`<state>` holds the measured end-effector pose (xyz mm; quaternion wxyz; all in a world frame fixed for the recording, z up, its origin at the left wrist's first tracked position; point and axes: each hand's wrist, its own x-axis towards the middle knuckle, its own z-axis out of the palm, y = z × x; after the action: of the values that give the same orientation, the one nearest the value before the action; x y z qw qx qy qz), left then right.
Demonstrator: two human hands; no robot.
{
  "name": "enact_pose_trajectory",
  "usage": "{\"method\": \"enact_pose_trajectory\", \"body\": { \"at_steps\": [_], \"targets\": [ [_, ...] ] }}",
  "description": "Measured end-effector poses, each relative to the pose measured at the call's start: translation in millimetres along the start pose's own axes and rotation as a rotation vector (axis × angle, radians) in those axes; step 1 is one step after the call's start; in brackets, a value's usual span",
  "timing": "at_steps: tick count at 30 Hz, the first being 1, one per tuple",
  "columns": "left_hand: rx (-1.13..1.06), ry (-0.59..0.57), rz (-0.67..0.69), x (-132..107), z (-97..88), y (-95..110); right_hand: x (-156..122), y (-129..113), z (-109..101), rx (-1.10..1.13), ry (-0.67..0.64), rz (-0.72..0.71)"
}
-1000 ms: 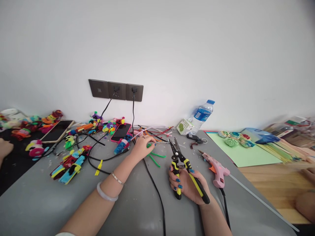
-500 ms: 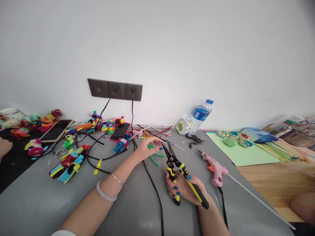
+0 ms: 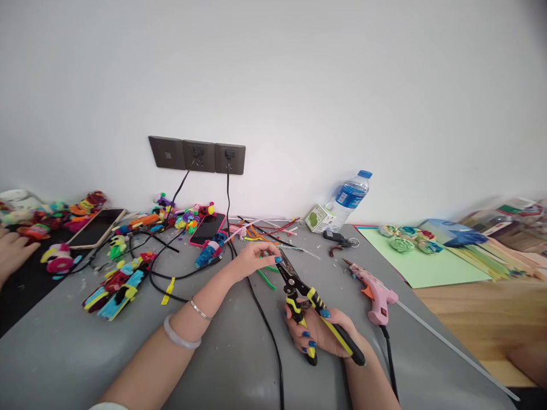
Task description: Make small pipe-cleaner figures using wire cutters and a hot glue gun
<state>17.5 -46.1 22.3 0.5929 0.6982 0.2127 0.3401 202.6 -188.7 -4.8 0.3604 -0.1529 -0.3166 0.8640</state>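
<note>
My right hand (image 3: 320,333) is wrapped round the black-and-yellow handles of wire strippers (image 3: 302,289). The handles are spread, and the long dark jaws point up and left. At the jaw tips, the thumb and fingers of my left hand (image 3: 254,261) are pinched together. Whatever those fingers hold is too small or hidden to make out. Green pipe cleaners (image 3: 267,279) lie just beyond the left hand, partly covered by it. A black cable (image 3: 267,324) runs over the grey table between my forearms.
On the right lies a pink glue gun (image 3: 376,296) with a long glue stick. Behind it stand a water bottle (image 3: 351,196) and a small box (image 3: 319,218). Leftward are fuzzy craft figures (image 3: 119,285), phones and cables. A co-worker's hand (image 3: 15,253) is at far left.
The wire strippers have shifted slightly left and down, their jaws now right at my left fingertips. The co-worker's hand at far left has reached further in, towards the fuzzy figures.
</note>
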Motion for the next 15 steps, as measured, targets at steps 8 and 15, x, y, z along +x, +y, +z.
{"method": "enact_pose_trajectory", "body": {
  "at_steps": [8,15],
  "targets": [
    [-0.071,0.074,-0.003,1.5,3.3,-5.3,-0.5,-0.6,0.5,-0.021,-0.018,0.007],
    [-0.064,0.167,0.017,3.3,1.8,-7.6,-2.0,2.8,-10.6,-0.015,-0.004,0.023]
  ]
}}
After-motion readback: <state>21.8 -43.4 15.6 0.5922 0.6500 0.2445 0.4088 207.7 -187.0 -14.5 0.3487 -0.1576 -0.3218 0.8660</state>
